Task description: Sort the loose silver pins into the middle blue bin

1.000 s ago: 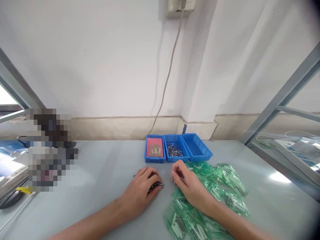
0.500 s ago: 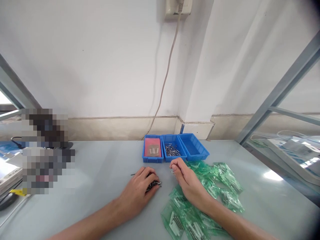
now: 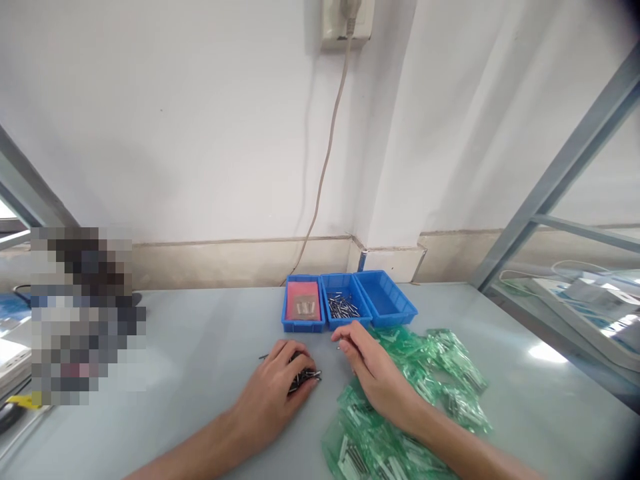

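Note:
My left hand [image 3: 275, 383] rests on the table, fingers curled round a small heap of thin metal pins [image 3: 303, 379]. One pin sticks out past the knuckles on the far side. Just short of the blue bins, my right hand [image 3: 367, 363] is closed, with the shiny end of a thin metal pin [image 3: 339, 345] showing at its fingertips; the rest is hidden. Under and around the right forearm lie several green plastic bags [image 3: 367, 433] holding metal pins and white pieces. More loose pins [image 3: 343, 306] fill part of the middle blue bin [image 3: 324, 293].
The left blue bin [image 3: 303, 327] holds a pink sheet with a small clear bag on it. Beside the middle bin stands the right blue bin [image 3: 387, 297]. A cable [image 3: 330, 143] hangs down the wall behind. Metal frame posts [image 3: 555, 180] flank the table; a blurred-out person is at left.
My right hand has shifted slightly left, its fingers a little looser. The left hand stays round the heap of pins. The whole view has tilted slightly.

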Tool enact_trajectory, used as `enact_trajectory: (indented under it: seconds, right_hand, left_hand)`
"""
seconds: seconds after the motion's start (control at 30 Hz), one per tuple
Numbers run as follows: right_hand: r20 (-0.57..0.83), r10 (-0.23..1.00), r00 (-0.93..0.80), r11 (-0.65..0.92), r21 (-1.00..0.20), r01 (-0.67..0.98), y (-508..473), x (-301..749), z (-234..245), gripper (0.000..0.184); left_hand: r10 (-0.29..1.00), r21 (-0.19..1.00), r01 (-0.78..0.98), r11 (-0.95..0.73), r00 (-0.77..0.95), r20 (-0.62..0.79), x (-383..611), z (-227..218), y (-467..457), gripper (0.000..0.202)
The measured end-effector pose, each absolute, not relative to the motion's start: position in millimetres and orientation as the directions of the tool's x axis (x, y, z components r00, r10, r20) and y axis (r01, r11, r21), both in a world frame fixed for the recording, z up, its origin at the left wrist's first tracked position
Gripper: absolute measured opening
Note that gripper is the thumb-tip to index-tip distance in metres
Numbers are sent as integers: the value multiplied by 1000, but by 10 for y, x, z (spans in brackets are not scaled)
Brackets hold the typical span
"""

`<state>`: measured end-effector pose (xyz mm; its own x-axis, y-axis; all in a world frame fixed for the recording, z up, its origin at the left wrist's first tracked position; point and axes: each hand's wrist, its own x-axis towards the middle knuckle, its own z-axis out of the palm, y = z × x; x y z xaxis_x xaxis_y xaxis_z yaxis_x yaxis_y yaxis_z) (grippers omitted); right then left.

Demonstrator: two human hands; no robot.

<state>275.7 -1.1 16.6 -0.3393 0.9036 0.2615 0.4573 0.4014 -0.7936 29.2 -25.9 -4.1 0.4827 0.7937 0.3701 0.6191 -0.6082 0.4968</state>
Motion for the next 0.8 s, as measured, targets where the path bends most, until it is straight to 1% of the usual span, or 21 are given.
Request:
enact_trajectory:
  seconds: [0.13,0.23,0.37,0.47,0.67,0.8]
  right_hand:
    - [292,874,-390,459,-758,463,-22,2753,177,35]
    - [266,893,-362,421,-777,468,-12,2756,150,34]
    - [223,925,-306,351,-809,472,18,2765,113,36]
    - [232,929,-288,345,-824,449,27,2769,105,34]
    - [210,941,-264,312,-839,445,4,2782,116,29]
    - [229,938,-262,324,-848,420,9,2791,116,28]
  left_hand:
    - [792,481,629,-611,478,380,299,-52,-241,10]
    - [792,477,633,-610,484,371,301,-46,-237,10]
    - [791,465,640,-612,493,363,298,-31,-252,17]
    - [789,457,643,-614,497,361,300,-33,-262,21]
    - [806,480,648,-591,493,328,311,-51,-253,18]
    - [806,474,652,-592,490,332,323,-37,-245,18]
